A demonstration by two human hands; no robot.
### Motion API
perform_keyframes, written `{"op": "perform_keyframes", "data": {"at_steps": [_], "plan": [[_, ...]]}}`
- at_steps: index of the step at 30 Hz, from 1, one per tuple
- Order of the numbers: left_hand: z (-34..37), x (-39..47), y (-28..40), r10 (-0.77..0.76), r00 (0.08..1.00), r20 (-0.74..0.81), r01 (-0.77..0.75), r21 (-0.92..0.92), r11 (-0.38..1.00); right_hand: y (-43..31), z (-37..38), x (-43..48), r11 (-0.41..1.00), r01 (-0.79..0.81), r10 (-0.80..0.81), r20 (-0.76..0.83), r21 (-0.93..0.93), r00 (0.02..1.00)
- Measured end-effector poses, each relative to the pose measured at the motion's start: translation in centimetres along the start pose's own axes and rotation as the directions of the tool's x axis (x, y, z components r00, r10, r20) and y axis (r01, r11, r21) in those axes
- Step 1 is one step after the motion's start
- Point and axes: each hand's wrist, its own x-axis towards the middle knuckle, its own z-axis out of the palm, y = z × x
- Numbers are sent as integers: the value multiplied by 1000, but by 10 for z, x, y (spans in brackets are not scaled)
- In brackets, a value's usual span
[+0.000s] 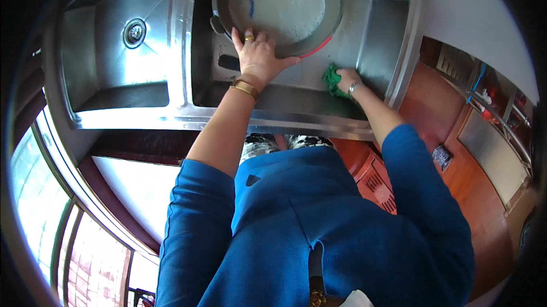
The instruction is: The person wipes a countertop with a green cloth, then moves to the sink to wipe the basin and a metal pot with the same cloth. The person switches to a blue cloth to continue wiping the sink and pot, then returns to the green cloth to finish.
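A large round metal pot [334,8] with side handles sits in the right basin [382,29] of a stainless steel double sink. Cloudy whitish liquid [286,3] fills its middle, and a small blue mark shows within. My left hand [260,53] grips the pot's near rim, fingers over the inside and thumb along the outer edge, near a red stripe [316,47]. Lower right of the pot, my right hand [348,80] holds a bunched green scrubbing cloth [331,78] against the basin, close to its near right corner.
The left basin [111,72] has a round drain strainer [134,33], with a raised divider [181,38] between the basins. A dark oval patch [228,62] lies left of my left wrist. Below at right are a red plastic crate [376,183] and a rack with metal rails [500,114].
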Motion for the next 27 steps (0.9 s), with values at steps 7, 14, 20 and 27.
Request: {"op": "perform_keyframes", "data": {"at_steps": [7,14,20,27], "plan": [[0,-8,1,28,961,-275,-107,-277,955,-76,-107,-108,872,456,-378,-347,178,858],[-9,-21,14,-307,926,-219,-60,-890,453,-166,-192,-39,839,526,-372,-559,139,741],[-14,-2,-8,-257,945,202,153,-968,-199,-201,-163,55,927,260,-318,-202,-269,926],[-27,21,-3,-111,884,453,376,-833,-407,-178,-149,78,904,225,-89,-356,363,930]]}}
